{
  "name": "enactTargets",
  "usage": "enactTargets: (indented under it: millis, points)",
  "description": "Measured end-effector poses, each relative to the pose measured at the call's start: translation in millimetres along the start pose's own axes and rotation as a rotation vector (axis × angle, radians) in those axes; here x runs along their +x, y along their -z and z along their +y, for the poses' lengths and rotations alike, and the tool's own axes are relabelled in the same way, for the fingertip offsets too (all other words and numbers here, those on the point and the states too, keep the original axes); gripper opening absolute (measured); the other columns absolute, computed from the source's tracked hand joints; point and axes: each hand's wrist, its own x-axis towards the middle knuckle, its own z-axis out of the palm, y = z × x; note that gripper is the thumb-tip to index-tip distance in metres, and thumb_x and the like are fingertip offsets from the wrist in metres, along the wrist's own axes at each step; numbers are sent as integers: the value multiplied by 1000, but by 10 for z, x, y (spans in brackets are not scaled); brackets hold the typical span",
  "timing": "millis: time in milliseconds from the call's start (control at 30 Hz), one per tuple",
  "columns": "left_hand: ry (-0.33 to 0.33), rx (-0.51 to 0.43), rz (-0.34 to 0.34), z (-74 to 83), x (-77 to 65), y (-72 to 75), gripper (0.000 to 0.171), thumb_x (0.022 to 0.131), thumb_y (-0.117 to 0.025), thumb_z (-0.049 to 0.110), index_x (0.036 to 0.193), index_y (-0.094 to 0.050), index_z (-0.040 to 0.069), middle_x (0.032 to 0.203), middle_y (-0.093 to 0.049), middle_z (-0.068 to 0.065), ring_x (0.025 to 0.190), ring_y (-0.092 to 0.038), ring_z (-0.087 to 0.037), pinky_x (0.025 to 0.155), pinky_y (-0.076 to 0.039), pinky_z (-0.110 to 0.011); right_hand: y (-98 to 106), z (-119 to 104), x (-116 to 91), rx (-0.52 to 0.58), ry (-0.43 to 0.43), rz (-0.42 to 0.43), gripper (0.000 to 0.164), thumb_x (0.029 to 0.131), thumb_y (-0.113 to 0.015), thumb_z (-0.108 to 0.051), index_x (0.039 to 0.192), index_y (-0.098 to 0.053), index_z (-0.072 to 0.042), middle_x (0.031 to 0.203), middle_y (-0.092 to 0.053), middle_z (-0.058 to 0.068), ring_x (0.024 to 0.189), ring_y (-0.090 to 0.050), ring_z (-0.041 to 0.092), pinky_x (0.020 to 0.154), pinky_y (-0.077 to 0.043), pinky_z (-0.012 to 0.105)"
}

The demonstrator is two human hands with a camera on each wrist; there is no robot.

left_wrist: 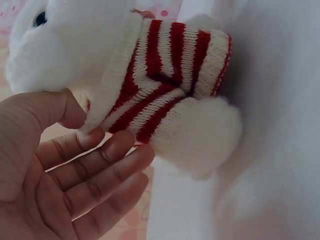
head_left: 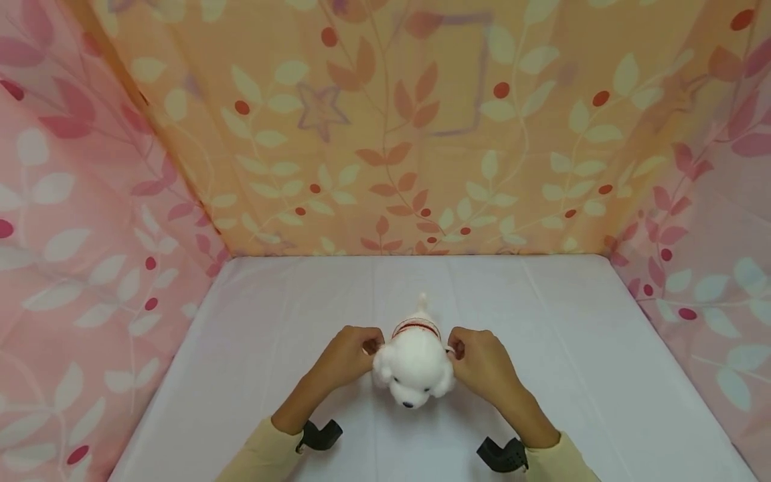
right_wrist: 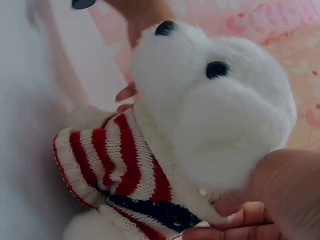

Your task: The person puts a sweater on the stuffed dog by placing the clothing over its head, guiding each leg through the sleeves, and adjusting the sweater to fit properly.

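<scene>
A white plush dog [head_left: 417,365] sits near the middle of the table, its face toward me and its tail pointing away. It wears a knitted sweater [left_wrist: 165,55] with red and cream stripes and a cream edge; a navy patch shows in the right wrist view. My left hand [head_left: 348,355] pinches the cream edge between thumb and index finger, the other fingers spread loosely below. On the opposite side, my right hand [head_left: 486,365] pinches that edge beneath the dog's floppy ear [right_wrist: 215,140]. From the head view, the dog's head hides most of the sweater.
A white cloth [head_left: 289,288] covers the table. Patterned leaf curtains stand around it: an orange one [head_left: 446,187] at the back and pink ones [head_left: 78,268] at the sides. Black wrist mounts [head_left: 322,435] hang by both cream sleeves [head_left: 262,455].
</scene>
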Motion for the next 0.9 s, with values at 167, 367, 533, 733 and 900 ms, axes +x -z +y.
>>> enactTargets:
  millis: [167,367,533,733,900]
  points:
    - [31,-236,-48,-81,-24,-91,17,84,-72,1,88,-74,18,84,-71,9,78,-65,-7,71,-53,-28,-32,94,33,282,-49,-64,14,87,-72,2,82,-69,-11,73,-65,-7,69,-61,7,65,-52,25]
    - [74,-336,-73,-137,-83,-156,23,88,-67,2,97,-74,22,91,-70,8,85,-64,-10,66,-54,-28,-76,183,-49,385,-90,-134,6,97,-66,-10,97,-72,-13,84,-68,-8,80,-63,10,71,-52,27]
    - [84,-345,-81,-209,-185,-151,17,98,-63,12,108,-73,21,104,-71,4,97,-64,-15,70,-59,-34,-100,347,-212,418,-75,-141,14,103,-61,-24,107,-74,-22,100,-73,-10,91,-66,9,73,-55,28]
    - [11,-161,-127,-246,-235,-230,58,86,-81,16,134,-50,23,120,-67,6,108,-63,-12,86,-53,-34,-217,391,-397,176,-77,-149,43,85,-79,-22,125,-65,-24,114,-68,-14,103,-65,11,84,-54,37]
    - [16,11,-79,-144,-164,-419,84,82,-85,34,147,-35,17,114,-69,6,92,-62,-6,78,-52,-29,-411,310,-391,32,-71,-85,71,68,-94,-29,129,-61,-14,120,-68,-4,110,-66,18,89,-54,45]
